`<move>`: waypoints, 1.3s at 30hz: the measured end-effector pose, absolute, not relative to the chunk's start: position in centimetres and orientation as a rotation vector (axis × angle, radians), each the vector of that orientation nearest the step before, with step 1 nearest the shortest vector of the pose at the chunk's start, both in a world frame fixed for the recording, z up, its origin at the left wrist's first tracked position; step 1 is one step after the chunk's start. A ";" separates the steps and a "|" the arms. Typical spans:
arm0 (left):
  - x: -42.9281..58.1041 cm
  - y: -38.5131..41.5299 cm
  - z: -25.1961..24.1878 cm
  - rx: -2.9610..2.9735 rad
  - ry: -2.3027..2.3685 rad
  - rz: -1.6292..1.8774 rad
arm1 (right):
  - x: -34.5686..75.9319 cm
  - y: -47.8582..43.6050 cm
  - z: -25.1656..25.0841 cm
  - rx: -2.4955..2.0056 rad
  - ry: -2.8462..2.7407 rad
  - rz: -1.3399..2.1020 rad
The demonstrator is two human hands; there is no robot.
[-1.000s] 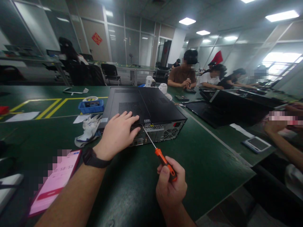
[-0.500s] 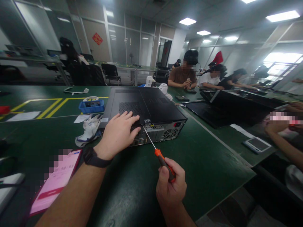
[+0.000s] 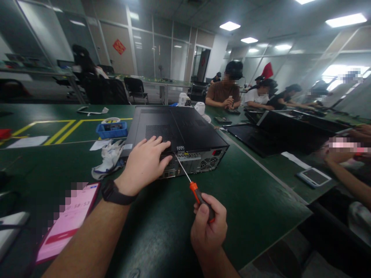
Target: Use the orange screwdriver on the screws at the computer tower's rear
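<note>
A black desktop computer case lies flat on the green table, its rear panel with a round fan grille facing me. My left hand rests open on the near left part of its top, fingers spread and holding nothing. In my right hand is an orange and dark grey screwdriver, wrapped by the fingers. Its thin shaft points up and left, and the tip meets the upper rear edge of the case, just right of my left thumb. Whatever the tip engages is too small to make out.
Left of the case are a blue bin and a crumpled glove. A pink-screened phone lies near my left forearm. Rightward are a dark flat panel, a scale and a co-worker's arm. Other people sit farther back.
The screwdriver's handle has rotated slightly in my right hand, with the fingers shifting a little. The tip stays at the same spot, and my left hand has not moved.
</note>
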State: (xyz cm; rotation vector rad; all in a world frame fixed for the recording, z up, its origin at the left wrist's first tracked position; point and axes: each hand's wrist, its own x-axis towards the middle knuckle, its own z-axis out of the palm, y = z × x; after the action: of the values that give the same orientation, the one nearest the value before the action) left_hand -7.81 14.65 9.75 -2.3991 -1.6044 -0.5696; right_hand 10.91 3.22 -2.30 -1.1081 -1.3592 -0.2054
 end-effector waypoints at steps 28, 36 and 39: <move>-7.8 14.8 9.7 -2.390 -1.596 -0.575 | 10.8 3.3 -2.5 -1.119 -1.332 -0.163; -7.8 14.8 9.6 -2.389 -1.609 -0.588 | 11.0 3.1 -2.2 -1.111 -1.361 -0.189; -7.8 14.9 9.6 -2.394 -1.607 -0.596 | 11.1 2.9 -2.7 -1.127 -1.358 -0.135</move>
State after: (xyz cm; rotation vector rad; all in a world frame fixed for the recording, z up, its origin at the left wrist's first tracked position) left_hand -7.83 14.89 9.57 -2.3939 -1.6066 -0.5962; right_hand 11.06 2.94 -2.69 -1.1274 -1.3580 -0.1348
